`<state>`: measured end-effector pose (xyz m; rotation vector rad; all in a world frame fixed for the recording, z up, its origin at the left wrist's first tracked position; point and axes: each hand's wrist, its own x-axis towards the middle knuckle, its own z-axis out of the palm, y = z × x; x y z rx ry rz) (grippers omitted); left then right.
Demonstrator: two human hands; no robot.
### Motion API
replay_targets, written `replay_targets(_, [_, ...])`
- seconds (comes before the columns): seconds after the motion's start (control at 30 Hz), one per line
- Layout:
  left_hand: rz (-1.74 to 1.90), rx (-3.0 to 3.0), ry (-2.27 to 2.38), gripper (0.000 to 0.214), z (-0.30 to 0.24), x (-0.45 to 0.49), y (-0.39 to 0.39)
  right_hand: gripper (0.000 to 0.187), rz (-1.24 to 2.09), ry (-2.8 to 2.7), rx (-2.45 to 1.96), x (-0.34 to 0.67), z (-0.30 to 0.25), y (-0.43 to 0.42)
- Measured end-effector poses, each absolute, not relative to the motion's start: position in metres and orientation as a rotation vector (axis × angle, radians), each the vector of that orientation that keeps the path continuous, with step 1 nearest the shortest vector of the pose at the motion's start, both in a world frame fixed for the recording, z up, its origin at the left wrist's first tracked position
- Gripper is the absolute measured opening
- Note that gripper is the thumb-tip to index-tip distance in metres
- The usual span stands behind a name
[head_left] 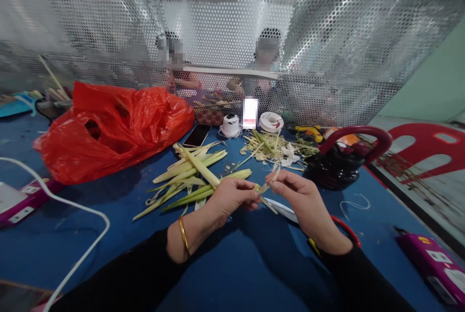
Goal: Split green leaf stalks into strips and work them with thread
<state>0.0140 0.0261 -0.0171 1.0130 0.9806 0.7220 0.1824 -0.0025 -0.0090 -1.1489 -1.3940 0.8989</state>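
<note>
My left hand (232,197) and my right hand (300,195) meet over the blue table (232,263), both pinched on a narrow pale green leaf strip (266,186) held between them. A gold bangle sits on my left wrist. Just left of my hands lies a pile of long green and cream leaf strips (189,176). Scissors (286,211) with a red handle lie on the table under my right hand, partly hidden by my wrist.
A red plastic bag (116,125) lies at the back left beside a black phone (196,134). Thread spools (231,125), leaf scraps (272,149) and a dark basket with a maroon handle (341,162) stand behind. A perforated metal screen (345,50) separates two people opposite.
</note>
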Motion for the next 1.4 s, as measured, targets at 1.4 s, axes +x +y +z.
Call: replay_targets(1.4, [0.857, 1.018, 1.065, 0.017, -0.0212, 0.0202, 0.0224, 0.016, 0.491, -1.788, -1.393, 0.1786, -0.0179, -0.0078])
